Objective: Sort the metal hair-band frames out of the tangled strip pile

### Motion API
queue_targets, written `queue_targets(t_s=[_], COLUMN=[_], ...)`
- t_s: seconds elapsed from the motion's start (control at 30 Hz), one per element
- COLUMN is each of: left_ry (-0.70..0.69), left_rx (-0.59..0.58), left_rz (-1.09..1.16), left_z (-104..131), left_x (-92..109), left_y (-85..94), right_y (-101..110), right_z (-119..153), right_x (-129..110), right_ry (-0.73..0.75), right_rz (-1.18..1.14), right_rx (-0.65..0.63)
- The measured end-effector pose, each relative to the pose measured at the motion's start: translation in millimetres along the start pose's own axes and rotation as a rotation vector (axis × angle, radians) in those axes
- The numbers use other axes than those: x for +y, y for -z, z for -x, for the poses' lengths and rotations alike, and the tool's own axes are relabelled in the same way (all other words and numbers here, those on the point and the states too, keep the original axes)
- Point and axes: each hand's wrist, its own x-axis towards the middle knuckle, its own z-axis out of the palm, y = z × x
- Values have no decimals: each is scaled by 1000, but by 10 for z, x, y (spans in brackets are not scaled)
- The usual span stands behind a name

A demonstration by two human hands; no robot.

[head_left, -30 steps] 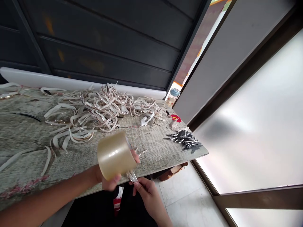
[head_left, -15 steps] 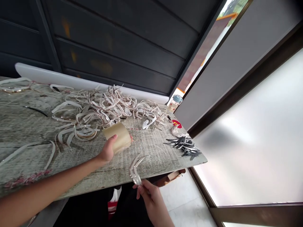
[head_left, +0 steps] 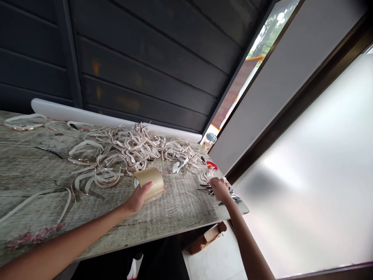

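A wide roll of tan tape (head_left: 153, 181) is gripped by my left hand (head_left: 139, 197), thumb on its near side, just above the tabletop. My right hand (head_left: 220, 188) is over the pile of dark strips (head_left: 234, 196) at the table's right end, fingers bent downward; what they hold, if anything, is hidden. A small bundle of pale strips (head_left: 206, 175) lies just left of this hand, near a red round piece (head_left: 212, 165). Tangled white and shiny strips (head_left: 131, 146) form a large heap behind the tape roll.
The wooden table (head_left: 177, 206) ends at a front edge near my legs. A long white roll (head_left: 87, 116) runs along its back. A lidded jar (head_left: 208, 142) stands at the back right corner. Below the table is a cardboard box (head_left: 204, 241). A frosted panel is at the right.
My right hand has moved up and right from the front edge to the dark pile, and the pale strips it held no longer show there. The tape roll has tilted slightly in my left hand.
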Motion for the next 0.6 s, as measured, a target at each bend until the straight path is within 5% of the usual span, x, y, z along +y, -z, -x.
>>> queue_targets(t_s=[0.17,0.37,0.6], left_ry=[5,23,49], left_rx=[-47,-26,1], left_rz=[-51,-74,-102], left_z=[7,29,51], left_x=[-17,-4,39], left_y=[12,-19,-56], right_y=[-153,-326,-345], right_z=[-15,-62,-203], right_x=[76,-99,-107], right_ry=[-42,72,-89], right_rz=[107,132,129], right_rx=[41,-3,83])
